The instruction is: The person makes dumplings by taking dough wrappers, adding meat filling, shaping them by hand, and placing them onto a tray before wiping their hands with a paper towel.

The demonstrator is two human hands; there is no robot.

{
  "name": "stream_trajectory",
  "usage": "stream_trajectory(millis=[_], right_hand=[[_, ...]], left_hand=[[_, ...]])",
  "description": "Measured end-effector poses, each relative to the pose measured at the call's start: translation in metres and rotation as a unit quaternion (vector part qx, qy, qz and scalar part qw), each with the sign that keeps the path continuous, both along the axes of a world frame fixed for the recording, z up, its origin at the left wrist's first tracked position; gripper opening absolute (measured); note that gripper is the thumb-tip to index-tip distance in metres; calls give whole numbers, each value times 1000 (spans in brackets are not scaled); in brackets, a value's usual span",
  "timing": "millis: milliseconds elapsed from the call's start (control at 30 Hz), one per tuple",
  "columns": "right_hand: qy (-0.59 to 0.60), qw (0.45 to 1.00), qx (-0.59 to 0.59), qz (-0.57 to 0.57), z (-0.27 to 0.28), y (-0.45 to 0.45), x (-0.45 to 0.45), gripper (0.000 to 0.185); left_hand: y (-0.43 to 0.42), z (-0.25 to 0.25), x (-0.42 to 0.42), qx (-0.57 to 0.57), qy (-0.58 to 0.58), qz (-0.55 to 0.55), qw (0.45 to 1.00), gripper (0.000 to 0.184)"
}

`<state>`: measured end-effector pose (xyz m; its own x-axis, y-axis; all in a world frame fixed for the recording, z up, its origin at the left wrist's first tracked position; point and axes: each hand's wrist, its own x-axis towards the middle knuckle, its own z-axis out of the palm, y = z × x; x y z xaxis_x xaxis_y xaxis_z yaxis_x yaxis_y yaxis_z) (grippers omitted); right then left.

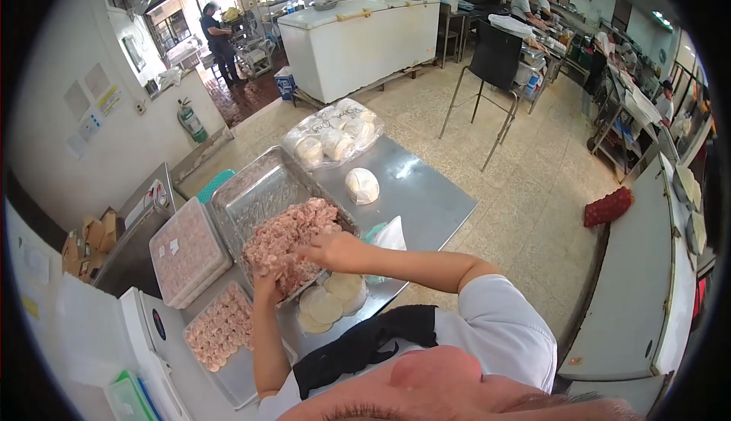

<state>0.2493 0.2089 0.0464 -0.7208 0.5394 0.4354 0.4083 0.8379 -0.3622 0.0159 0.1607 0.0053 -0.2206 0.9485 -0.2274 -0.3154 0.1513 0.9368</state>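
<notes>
A deep metal pan (240,185) holds a heap of pink ground meat (278,227) at its near end. My left hand (272,275) is down at the pan's near side, its fingers curled around some meat. Just to the right, my right hand (331,252) reaches across the pan, fingers bent together and pointing at the left hand; what they hold, if anything, is hidden. Near my right forearm, round dough wrappers (324,307) lie overlapped beside the pan. A tray of shaped meat dumplings (221,326) sits left of my left forearm.
A lidded plastic container (186,253) of similar pieces stands left of the pan. Bagged wrapper stacks (335,133) and one loose wrapped stack (362,186) rest on the metal table (434,196). Beyond are a black chair (495,59), a white chest freezer (365,44) and several co-workers.
</notes>
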Motion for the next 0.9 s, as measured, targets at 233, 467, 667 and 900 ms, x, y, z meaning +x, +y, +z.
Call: stream_trajectory(millis=[233, 467, 667, 900], right_hand=[[-190, 968, -128, -97, -46, 48, 47, 27], [59, 951, -271, 134, -11, 16, 37, 30], [-96, 988, -102, 65, -10, 41, 34, 28], [-159, 983, -88, -12, -70, 52, 18, 27]], left_hand=[[-21, 26, -8, 14, 255, -164, 953, 29], [-1, 4, -5, 129, 326, -175, 920, 34], [-3, -4, 11, 32, 178, -67, 981, 22], [-7, 8, 8, -13, 194, -82, 977, 15]])
